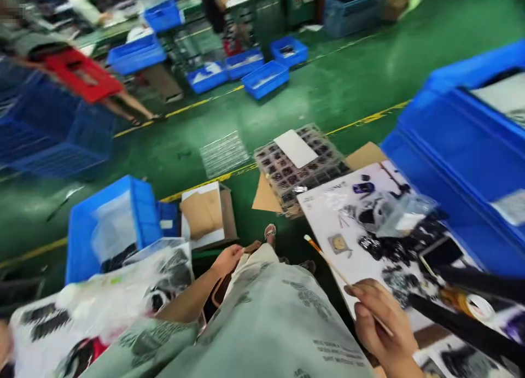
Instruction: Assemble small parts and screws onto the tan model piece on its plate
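Note:
My right hand (pixel 383 320) is closed around a slim paintbrush (pixel 331 264). The brush has a pale wooden handle and an orange band near its light tip, which points away from me over the table's edge. Beneath and beside this hand is a white-topped table (pixel 324 219) strewn with small black parts, plastic bags and a small yellowish square piece (pixel 339 244). Near my lap, my left hand (pixel 226 260) has its fingers drawn together at a brown edge (pixel 252 246); what they grip is not clear.
A large blue bin (pixel 459 143) stands at the right. On the floor ahead is a compartment tray (pixel 283 170) of dark parts under a white sheet. At left are a blue crate (pixel 143 214), a box (pixel 205 214) and another cluttered table (pixel 82 296). Farther off, people sit at workbenches.

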Available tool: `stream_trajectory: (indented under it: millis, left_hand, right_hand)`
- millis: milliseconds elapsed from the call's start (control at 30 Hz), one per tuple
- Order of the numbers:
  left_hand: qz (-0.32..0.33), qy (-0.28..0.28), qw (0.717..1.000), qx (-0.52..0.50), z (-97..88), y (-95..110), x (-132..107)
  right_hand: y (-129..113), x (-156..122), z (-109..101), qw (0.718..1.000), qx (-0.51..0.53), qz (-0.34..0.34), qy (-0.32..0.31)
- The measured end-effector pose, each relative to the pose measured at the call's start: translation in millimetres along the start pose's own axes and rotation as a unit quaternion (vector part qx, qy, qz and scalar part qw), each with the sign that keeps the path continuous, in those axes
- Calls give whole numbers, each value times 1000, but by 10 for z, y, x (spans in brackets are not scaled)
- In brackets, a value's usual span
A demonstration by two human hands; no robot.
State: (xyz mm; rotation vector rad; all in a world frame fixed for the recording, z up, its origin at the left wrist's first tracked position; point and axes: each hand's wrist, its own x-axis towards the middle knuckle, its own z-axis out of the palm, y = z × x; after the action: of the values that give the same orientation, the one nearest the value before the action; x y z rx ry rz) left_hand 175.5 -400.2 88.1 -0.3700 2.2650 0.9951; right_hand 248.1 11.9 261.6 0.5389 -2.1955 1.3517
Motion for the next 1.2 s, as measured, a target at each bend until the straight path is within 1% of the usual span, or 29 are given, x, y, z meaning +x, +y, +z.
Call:
stream_trajectory:
  millis: [33, 100, 200, 267, 300, 367, 400, 467, 567, 633, 700, 733, 767, 833, 900, 967, 1033, 1100, 1167, 1200]
  left_hand:
    - [-18, 0, 1000, -15, -87, -166, 18]
    - [-34, -2, 998, -44, -177, -380, 81]
    - [-30, 1, 996, -84, -261, -534, 189]
    - [-23, 5, 994, -103, -378, -608, 281]
    - [-20, 5, 994, -110, -466, -645, 346]
    - [-8, 1, 993, -120, -708, -722, 533]
    - [1, -3, 992, -123, -863, -762, 654]
    - [23, -9, 992, -127, -1237, -844, 929]
    - [52, 8, 990, -132, -1934, -985, 1319]
    - [54, 48, 988, -138, -2437, -1103, 1490]
    - [43, 97, 983, -146, -2904, -1247, 1563]
    - [36, 121, 981, -150, -3108, -1327, 1567]
    - [29, 143, 977, -153, -3285, -1410, 1554]
    - [16, 182, 971, -157, -3560, -1580, 1495]
    - [0, 219, 963, -158, -3739, -1736, 1415]
    - [-20, 251, 954, -161, -3840, -1862, 1341]
    - [-45, 274, 947, -163, -3883, -1965, 1298]
    - [-72, 285, 940, -173, -3886, -2073, 1313]
    - [-97, 282, 934, -198, -3883, -2209, 1410]
    - [-103, 277, 932, -210, -3894, -2286, 1497]
  right_hand:
    - [54, 32, 83, 1000, 13, 3, -11]
    - [134, 130, 248, 999, 23, 3, -42]
    - [211, 416, 543, 997, 12, -16, -77]
    - [245, 684, 817, 996, 9, -31, -87]
    - [257, 828, 984, 995, 12, -38, -94]
    - [270, 1116, 1377, 994, 19, -41, -104]
    - [270, 1256, 1601, 994, 22, -35, -104]
    - [267, 1531, 2090, 995, 20, -22, -97]
    - [273, 1968, 2891, 993, 18, -30, -114]
    - [304, 2288, 3439, 990, 34, -49, -127]
    - [366, 2617, 3977, 987, 54, -68, -138]
    - [407, 2776, 4235, 984, 63, -84, -148]
    - [453, 2928, 4485, 979, 71, -100, -165]
    - [546, 3206, 4946, 969, 80, -126, -197]
    - [623, 3453, 5352, 961, 88, -142, -218]
    - [670, 3681, 5704, 954, 99, -148, -242]
    - [692, 3905, 6010, 945, 116, -151, -266]
    - [708, 4137, 6287, 938, 130, -155, -282]
    - [743, 4385, 6548, 931, 141, -167, -292]
    - [778, 4516, 6675, 928, 145, -175, -294]
